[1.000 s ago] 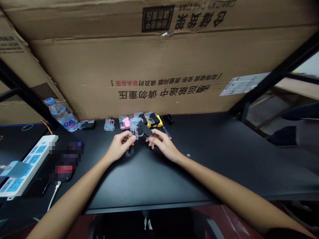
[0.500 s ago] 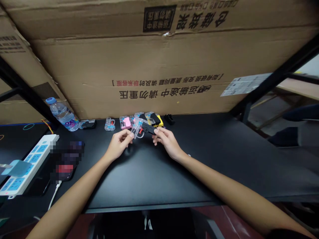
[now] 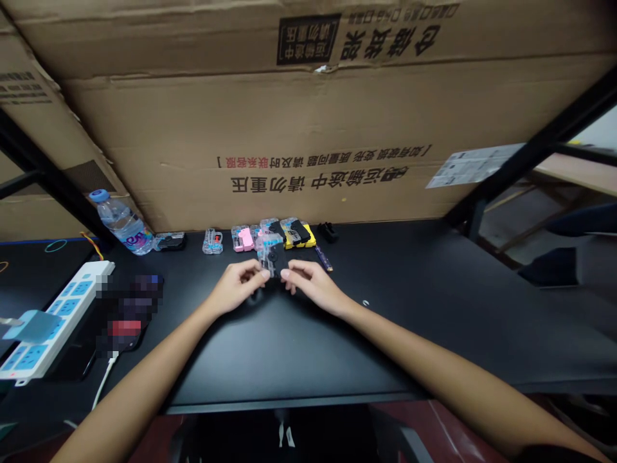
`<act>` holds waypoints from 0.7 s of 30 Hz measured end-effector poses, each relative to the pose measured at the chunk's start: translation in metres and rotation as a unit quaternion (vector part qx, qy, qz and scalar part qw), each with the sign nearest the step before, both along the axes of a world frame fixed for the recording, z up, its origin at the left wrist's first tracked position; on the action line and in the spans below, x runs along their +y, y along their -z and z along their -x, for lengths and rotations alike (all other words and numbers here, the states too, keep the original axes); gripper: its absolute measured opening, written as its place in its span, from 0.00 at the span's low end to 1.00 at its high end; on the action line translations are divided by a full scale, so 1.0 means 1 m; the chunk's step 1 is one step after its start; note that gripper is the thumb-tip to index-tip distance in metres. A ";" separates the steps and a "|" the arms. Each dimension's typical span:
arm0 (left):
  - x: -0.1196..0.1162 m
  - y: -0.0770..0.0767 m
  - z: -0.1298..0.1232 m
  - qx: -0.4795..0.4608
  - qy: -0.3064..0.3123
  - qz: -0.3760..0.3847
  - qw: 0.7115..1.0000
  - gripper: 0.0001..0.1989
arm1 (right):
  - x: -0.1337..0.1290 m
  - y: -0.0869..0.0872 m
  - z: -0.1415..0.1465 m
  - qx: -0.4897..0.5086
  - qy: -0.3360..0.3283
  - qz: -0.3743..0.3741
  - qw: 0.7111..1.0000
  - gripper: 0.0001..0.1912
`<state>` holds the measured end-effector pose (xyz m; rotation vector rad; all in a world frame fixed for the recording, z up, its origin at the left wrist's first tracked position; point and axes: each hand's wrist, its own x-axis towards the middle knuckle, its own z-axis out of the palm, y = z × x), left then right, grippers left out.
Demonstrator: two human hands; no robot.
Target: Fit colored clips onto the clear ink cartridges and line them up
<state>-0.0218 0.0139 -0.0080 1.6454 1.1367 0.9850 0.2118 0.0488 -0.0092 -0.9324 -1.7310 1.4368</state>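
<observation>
Between my two hands, just above the black table, is a small clear and black plastic toy, folded into a compact shape. My left hand pinches its lower left edge. At its lower right edge, the thumb and fingers of my right hand are closed on the black part. Behind it lie a pink and clear toy, a yellow and black one and a clear one with a red piece. A dark slim stick rests right of my right fingers.
Cardboard stands along the back of the black table. At the left are a water bottle, a black and clear toy, a white power strip and a phone with a cable. A small black object sits at the back.
The toy was spread out in a pistol shape and is now folded compact. My hands have come closer together, the right one moving left and down. The dark stick now shows.
</observation>
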 end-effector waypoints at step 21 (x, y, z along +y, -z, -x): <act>0.007 0.002 -0.003 -0.087 -0.035 0.062 0.994 0.28 | -0.003 0.007 0.004 -0.053 -0.065 0.008 0.996 0.28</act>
